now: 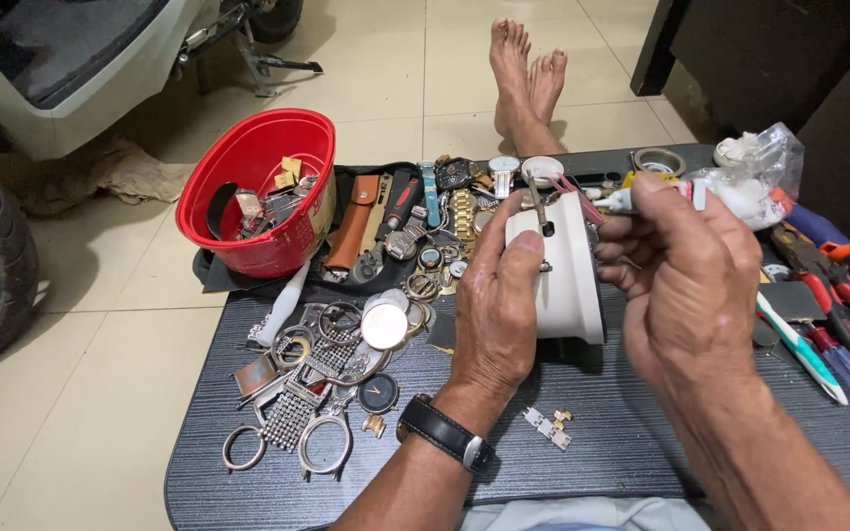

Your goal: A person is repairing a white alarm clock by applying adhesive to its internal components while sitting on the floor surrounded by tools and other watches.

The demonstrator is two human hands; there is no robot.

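Nearest, a loose metal band link (548,426) is lying on the dark ridged tray (602,452) just beside the left wrist, which is wearing a black strapped watch (445,435). Above it the left hand (496,305) is closing around the white clock casing (568,275), thumb and fingers clamped on its near edge and holding it upright over the tray. The right hand (686,265) is hovering just beside the casing, its fingertips pinched together on a small white tube (656,195) whose nozzle is pointing toward the red wires (575,192) at the casing's top. To the left, watch cases, bezels and mesh bands (322,369) are lying scattered on the tray. At the right edge, screwdrivers and pliers with red and blue handles (838,305) are lying side by side. Farther off, a red plastic basket (263,187) is sitting with watch parts in it, beside a row of straps and watches (415,211). A clear plastic bag (764,167) is resting behind the right hand. Beyond the tray, bare feet (526,74) are stretching out on the tiled floor (395,59).
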